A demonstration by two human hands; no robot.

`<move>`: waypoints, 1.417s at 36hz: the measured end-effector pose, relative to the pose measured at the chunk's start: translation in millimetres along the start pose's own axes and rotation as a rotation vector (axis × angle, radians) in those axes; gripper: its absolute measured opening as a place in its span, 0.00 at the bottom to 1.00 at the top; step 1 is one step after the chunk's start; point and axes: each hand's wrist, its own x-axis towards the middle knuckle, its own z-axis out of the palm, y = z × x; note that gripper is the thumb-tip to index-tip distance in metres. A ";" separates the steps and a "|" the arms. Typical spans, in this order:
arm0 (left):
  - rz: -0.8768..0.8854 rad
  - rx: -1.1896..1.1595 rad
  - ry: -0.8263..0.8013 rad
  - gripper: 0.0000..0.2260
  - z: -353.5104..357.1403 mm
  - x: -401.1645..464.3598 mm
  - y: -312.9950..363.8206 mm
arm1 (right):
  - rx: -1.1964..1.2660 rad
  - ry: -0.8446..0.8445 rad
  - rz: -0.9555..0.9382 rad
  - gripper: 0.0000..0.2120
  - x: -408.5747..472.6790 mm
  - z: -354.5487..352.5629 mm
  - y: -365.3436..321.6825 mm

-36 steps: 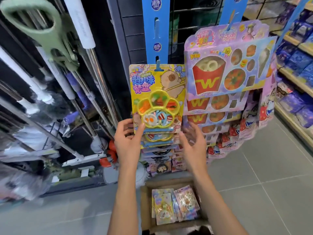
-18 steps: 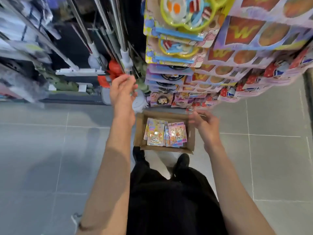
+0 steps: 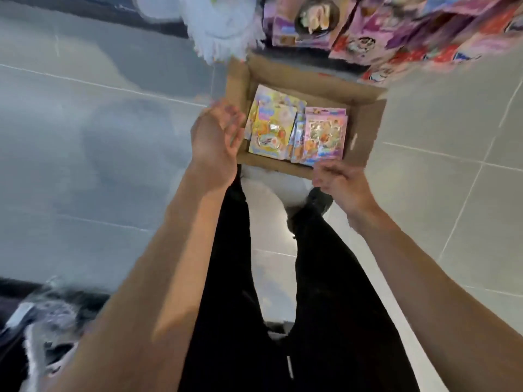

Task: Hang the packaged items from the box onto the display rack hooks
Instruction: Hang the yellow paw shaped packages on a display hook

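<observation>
Grey floor tiles with pale grout lines fill most of the view, seen from above. At far lower left lies a dark, blurred heap that cannot be identified. Above, near the top edge, a white fringed mop head hangs just beside the upper left corner of the cardboard box.

Left hand: raised over the box's left wall, fingers loosely spread and relaxed, holding nothing; it covers part of that wall from view. Contact with the cardboard cannot be told owing to blur.

The box sits on the floor, flaps open. Inside lie the packaged items: a yellow blister pack on the left of the stack and a pink pack on the right, overlapping, flat on the box bottom.

Black trousers and a dark shoe stand just below the box.

Right hand: at the box's near right corner, fingers bent toward the pink pack's lower edge; whether they touch or pinch anything cannot be told.

Upper right: packaged toys hang in overlapping rows over the box's far side.
</observation>
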 end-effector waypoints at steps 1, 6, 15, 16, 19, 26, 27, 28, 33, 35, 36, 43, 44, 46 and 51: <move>-0.024 0.032 0.013 0.11 -1.1 17.1 -9.1 | -0.031 -0.023 0.009 0.07 14.2 4.1 12.1; -0.065 0.287 -0.005 0.11 -2.3 110.5 -68.0 | -0.107 -0.064 0.063 0.09 101.4 27.5 71.5; 0.063 0.866 -0.004 0.15 -6.5 270.2 -161.1 | -0.106 -0.089 0.154 0.05 243.0 60.8 149.0; 0.072 0.886 -0.006 0.16 -7.1 284.6 -166.2 | -0.109 -0.095 0.160 0.05 255.8 64.6 156.5; 0.051 0.930 0.017 0.21 -6.4 314.6 -176.5 | -0.118 -0.106 0.167 0.10 286.3 71.3 175.0; 0.045 1.096 0.082 0.28 -26.2 386.2 -202.4 | -0.061 -0.122 0.187 0.19 338.7 87.4 194.4; 0.042 1.104 0.090 0.26 -28.1 393.3 -203.9 | -0.073 -0.138 0.183 0.18 343.2 89.9 196.3; 0.027 1.101 0.092 0.24 -29.6 399.1 -204.8 | -0.087 -0.156 0.180 0.17 347.1 93.2 198.4; 0.008 1.039 0.097 0.20 -31.0 414.5 -209.5 | -0.155 -0.209 0.136 0.20 357.1 110.5 204.0; -0.013 1.017 0.094 0.22 -32.8 419.6 -215.6 | -0.171 -0.219 0.116 0.20 358.5 116.7 205.4; -0.031 1.000 0.095 0.24 -34.7 422.8 -219.8 | -0.175 -0.219 0.112 0.18 358.5 119.2 205.8; -0.055 0.904 0.079 0.29 -32.5 428.3 -231.3 | -0.223 -0.234 0.137 0.21 365.5 124.9 218.6; -0.055 0.895 0.072 0.30 -33.4 429.6 -232.1 | -0.219 -0.229 0.151 0.22 366.5 124.4 220.2; -0.041 0.909 0.073 0.33 -35.3 429.7 -232.5 | -0.205 -0.208 0.173 0.22 367.7 123.0 222.3; -0.021 0.941 0.036 0.39 -42.9 435.1 -240.2 | -0.170 -0.185 0.193 0.12 367.2 118.2 223.5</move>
